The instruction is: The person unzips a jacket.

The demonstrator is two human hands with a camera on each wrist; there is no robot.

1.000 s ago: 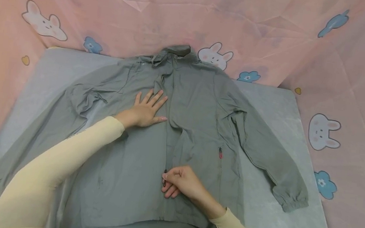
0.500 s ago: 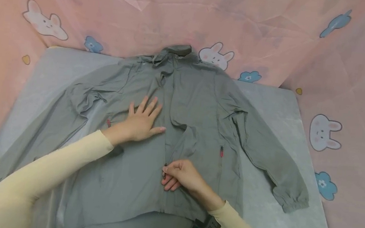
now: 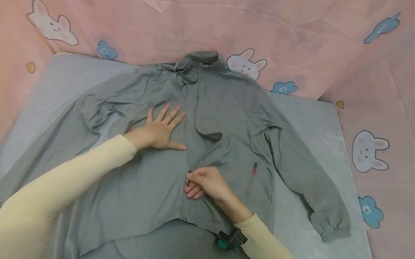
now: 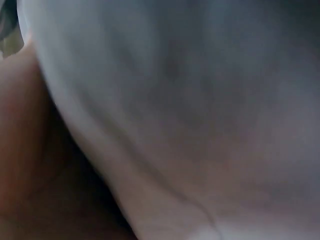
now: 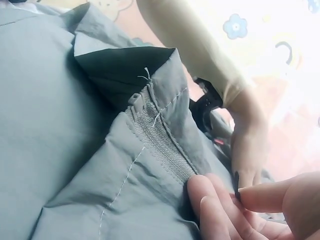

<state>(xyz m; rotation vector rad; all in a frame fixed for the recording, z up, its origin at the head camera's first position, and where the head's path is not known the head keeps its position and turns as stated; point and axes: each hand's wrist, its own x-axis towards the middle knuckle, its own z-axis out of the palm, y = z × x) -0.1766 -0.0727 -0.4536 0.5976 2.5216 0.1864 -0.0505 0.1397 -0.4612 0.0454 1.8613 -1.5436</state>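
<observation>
A grey jacket (image 3: 225,102) lies front up, collar away from me, sleeves spread. My right hand (image 3: 205,183) pinches a black zipper pull (image 3: 189,177) between thumb and index finger on the front placket. Below it the two front edges are joined; above it the right-hand front panel gapes in a fold. My left hand (image 3: 161,131) rests flat on the left-hand front panel, fingers spread. The right wrist view shows the closed zipper (image 5: 162,142) near the hem, beneath my right fingers (image 5: 210,210). Blurred fabric (image 4: 175,100) fills most of the left wrist view.
The jacket lies on a grey-covered table (image 3: 314,128). A pink curtain (image 3: 211,20) with rabbits and flowers hangs behind and at both sides. A red pocket zipper pull (image 3: 254,169) shows on the right-hand front. A black wrist device (image 3: 230,239) sits at my right wrist.
My right hand has moved up the front with the zipper pull, and the front hem has risen, baring more of the back panel. My left hand slid towards me, then slightly back up.
</observation>
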